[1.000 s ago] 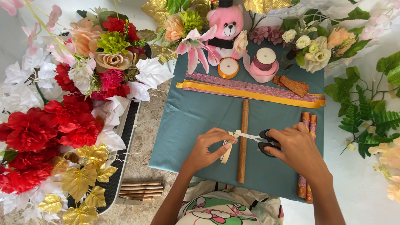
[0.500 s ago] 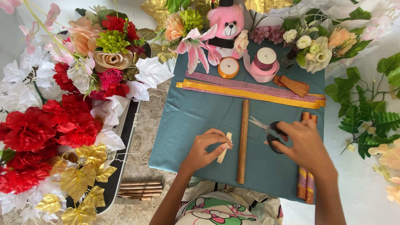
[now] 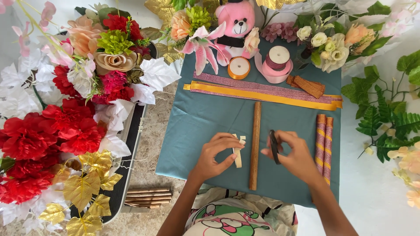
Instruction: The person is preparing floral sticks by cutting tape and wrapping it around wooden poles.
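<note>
Your right hand (image 3: pixel 297 155) has swung the black-handled scissors (image 3: pixel 274 146) away from the cream strip (image 3: pixel 238 154) and now holds them upright, blades seemingly shut, just right of the long brown stick (image 3: pixel 255 144) that lies down the middle of the teal cloth (image 3: pixel 205 118). Your left hand (image 3: pixel 215 155) has stayed left of that stick, fingers pinched on the short cream strip, which now looks folded into a loop where half a second ago it hung as a single piece. So both hands are clamped, one on each thing, and apart, with the stick between them; I judge the cutting done and the strip being shaped. Right of the stick lie two striped rolls (image 3: pixel 324 146); beyond its far end run gold and glittery ribbons (image 3: pixel 262 90), then ribbon spools (image 3: pixel 239 67) and a pink teddy bear (image 3: pixel 238 22). Well left of the stick, red and gold artificial flowers (image 3: pixel 57 135) crowd the cloth's edge.
</note>
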